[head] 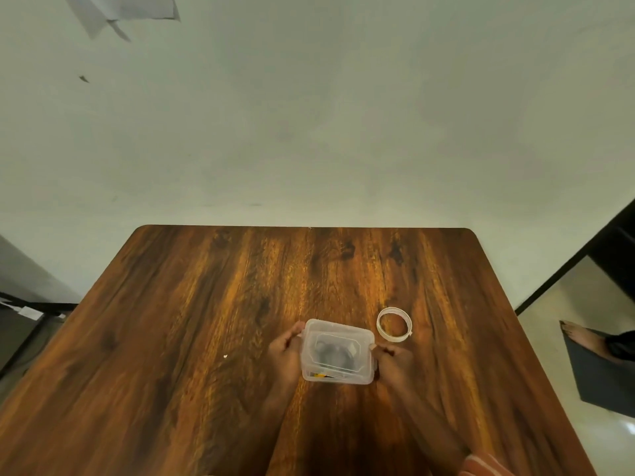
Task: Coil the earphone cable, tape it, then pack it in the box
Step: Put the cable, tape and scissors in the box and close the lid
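Note:
A small clear plastic box [363,375] with its lid on stands on the wooden table, near the middle front. Through the lid shows a dark coiled earphone cable [331,353], blurred. My left hand [286,352] grips the box's left side, thumb up at the lid's far left corner. My right hand [395,362] grips the right side, fingers curled at the lid edge. A roll of clear tape [394,324] lies flat just beyond the box's right corner, apart from both hands.
The brown wooden table [206,321] runs back to a pale wall. A tiny white speck [225,355] lies left of my left hand. Right of the table, on the floor, a dark mat [598,376] holds someone's bare foot [584,338].

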